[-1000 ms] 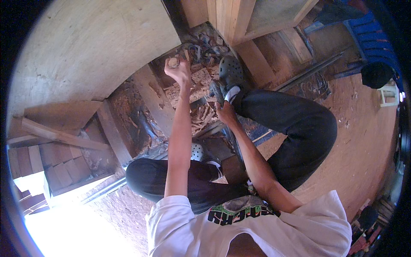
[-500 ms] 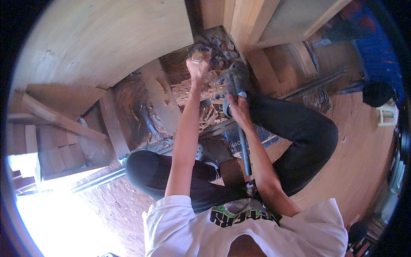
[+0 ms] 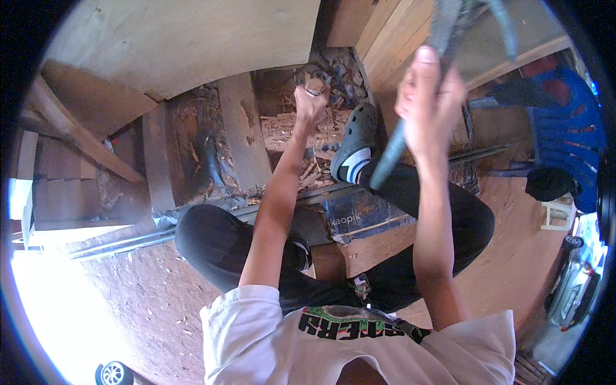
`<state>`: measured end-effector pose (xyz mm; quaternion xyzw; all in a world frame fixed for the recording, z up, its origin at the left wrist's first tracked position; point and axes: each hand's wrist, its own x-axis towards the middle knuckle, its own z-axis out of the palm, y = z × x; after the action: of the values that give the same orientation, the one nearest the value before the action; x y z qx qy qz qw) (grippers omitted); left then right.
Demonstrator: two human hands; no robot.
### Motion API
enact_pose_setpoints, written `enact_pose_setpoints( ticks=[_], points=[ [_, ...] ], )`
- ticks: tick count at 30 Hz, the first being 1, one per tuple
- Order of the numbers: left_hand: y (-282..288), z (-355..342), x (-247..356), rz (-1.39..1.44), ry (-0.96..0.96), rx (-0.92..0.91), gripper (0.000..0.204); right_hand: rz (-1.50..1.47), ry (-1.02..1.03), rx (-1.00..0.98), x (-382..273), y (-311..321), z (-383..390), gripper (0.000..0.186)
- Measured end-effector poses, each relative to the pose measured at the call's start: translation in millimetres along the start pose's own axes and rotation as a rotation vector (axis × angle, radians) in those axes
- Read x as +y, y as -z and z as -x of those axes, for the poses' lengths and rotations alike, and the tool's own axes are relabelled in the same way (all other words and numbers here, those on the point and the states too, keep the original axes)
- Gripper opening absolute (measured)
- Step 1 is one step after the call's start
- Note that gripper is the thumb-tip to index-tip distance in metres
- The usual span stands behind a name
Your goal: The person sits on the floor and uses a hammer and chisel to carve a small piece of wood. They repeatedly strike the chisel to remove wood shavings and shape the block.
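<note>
My left hand (image 3: 308, 102) is closed round a tool with a round wooden end (image 3: 314, 86), seen end-on, at the back of a wooden recess strewn with splinters (image 3: 282, 128). Its lower part is hidden. My right hand (image 3: 430, 109), blurred by motion, grips a dark metal hammer (image 3: 449, 25) raised high at the right, with a curved part and a blue-grey handle (image 3: 391, 154) angled downward. Between my hands my foot in a grey clog (image 3: 356, 138) rests beside a wooden frame. A weathered plank (image 3: 240, 128) lies left of my left hand.
A large pale panel (image 3: 179, 32) spans the upper left. A framed wooden piece (image 3: 378, 32) stands behind. At the right are a blue plastic chair (image 3: 571, 135), a white stool (image 3: 555, 218) and a car (image 3: 574, 289). A dark printed sheet (image 3: 366, 221) lies by my legs.
My right hand has swung the hammer from beside my foot up and to the right. My left hand has shifted rightward, still holding the round-ended tool. The view has shifted too.
</note>
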<state>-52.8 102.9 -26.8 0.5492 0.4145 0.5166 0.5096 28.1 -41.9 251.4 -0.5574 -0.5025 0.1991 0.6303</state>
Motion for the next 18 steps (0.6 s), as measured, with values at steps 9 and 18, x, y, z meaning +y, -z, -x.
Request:
enact_pose_setpoints(
  ticks=[9,18],
  points=[
    [3.8,-0.3,-22.2,-0.237,-0.194,0.058,0.011,0.648,-0.589,-0.543,71.9,-19.4,6.5,0.054],
    [9.3,-2.6,-21.0,0.042,0.087,-0.071,0.018,0.112,-0.284,-0.196,-3.8,-33.3,-17.2,0.035]
  ],
)
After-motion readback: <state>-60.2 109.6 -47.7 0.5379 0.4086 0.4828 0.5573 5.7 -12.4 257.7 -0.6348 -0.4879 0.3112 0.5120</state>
